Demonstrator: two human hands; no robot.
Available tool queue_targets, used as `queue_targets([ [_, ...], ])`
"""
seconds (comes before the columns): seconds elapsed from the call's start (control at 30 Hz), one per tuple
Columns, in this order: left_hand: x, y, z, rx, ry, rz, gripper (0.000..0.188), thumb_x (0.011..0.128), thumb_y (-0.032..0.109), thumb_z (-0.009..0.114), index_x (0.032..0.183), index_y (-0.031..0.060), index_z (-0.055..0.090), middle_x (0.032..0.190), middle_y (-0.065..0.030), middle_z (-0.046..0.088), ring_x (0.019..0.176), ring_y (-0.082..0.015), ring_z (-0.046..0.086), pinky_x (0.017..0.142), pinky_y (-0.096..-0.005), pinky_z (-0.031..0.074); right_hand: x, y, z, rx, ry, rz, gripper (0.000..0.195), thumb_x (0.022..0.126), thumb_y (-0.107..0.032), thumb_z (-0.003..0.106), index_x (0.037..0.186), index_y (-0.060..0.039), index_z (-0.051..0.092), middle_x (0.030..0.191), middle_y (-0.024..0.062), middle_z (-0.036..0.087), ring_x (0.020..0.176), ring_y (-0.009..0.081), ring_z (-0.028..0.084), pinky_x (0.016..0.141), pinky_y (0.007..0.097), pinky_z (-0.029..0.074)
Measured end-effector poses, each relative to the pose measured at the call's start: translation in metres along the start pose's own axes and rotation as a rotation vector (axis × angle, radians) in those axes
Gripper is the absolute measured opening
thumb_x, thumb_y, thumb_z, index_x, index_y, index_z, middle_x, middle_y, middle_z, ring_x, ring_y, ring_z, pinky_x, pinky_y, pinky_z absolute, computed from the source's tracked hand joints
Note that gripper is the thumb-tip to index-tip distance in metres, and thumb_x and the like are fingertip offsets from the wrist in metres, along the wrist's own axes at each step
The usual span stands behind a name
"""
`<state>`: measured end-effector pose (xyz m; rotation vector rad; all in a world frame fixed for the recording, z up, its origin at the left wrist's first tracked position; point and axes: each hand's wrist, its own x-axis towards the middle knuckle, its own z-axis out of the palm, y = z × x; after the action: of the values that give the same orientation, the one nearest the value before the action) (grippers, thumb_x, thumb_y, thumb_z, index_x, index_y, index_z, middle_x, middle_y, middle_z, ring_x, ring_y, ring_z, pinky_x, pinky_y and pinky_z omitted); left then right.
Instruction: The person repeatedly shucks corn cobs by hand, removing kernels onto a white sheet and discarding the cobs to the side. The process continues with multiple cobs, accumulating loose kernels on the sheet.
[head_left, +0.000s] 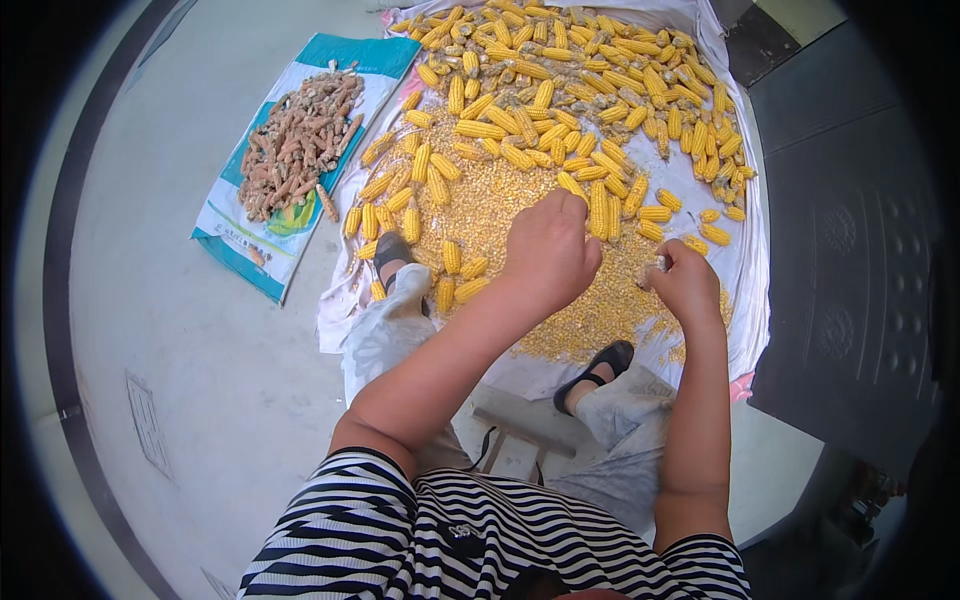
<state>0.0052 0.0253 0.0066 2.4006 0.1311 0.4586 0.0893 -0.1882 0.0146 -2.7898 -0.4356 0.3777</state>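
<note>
My left hand (553, 244) is curled above the loose corn kernels (487, 199), its back towards me. A yellow ear of corn (572, 184) shows just beyond its knuckles; whether the fingers hold it is hidden. Thumb and fingers of my right hand (686, 283) pinch a small greyish-white piece (660, 264), too small to name for sure. Right of my left hand, several ears (598, 211) lie on the kernels. All this rests on a pale cloth (754, 300).
A large heap of corn ears (585, 52) covers the cloth's far side. To the left, bare cobs (300, 142) are piled on a teal and white sack (259, 281). A dark panel (840, 247) stands at right. My shoes (615, 360) touch the cloth; a low stool (525, 435) is beneath me.
</note>
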Motion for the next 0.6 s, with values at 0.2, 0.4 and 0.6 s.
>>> queue_targets([
  [0.2,-0.02,0.004,0.013,0.157,-0.877,0.112,0.031,0.081,0.027,0.067,0.1,0.0027,0.063,0.099,-0.0172,0.066,0.096,-0.0327,0.066,0.079,-0.045,0.052,0.022,0.003,0.015,0.08,0.039,0.011,0.032,0.074,-0.014,0.074,0.103,-0.004,0.065,0.091,0.0144,0.067,0.083,0.0253,0.067,0.073,0.0348,0.052],
  [0.4,-0.038,-0.011,0.04,0.075,-0.786,0.173,0.02,0.081,0.019,0.061,0.092,0.0049,0.071,0.095,-0.0141,0.072,0.087,-0.0284,0.071,0.077,-0.0434,0.054,-0.011,-0.124,0.005,0.986,0.052,-0.518,0.06,0.079,-0.005,0.078,0.134,-0.0059,0.054,0.129,0.0083,0.061,0.113,0.0198,0.062,0.096,0.0328,0.05],
  [0.6,-0.018,0.009,0.011,0.137,-0.717,0.137,0.012,0.082,0.012,0.06,0.082,0.008,0.071,0.085,-0.0124,0.072,0.081,-0.0273,0.071,0.067,-0.0421,0.053,-0.004,-0.104,0.018,0.928,0.157,-0.348,0.056,0.081,-0.004,0.076,0.133,-0.0003,0.054,0.124,0.0096,0.064,0.112,0.0189,0.062,0.098,0.0343,0.049],
])
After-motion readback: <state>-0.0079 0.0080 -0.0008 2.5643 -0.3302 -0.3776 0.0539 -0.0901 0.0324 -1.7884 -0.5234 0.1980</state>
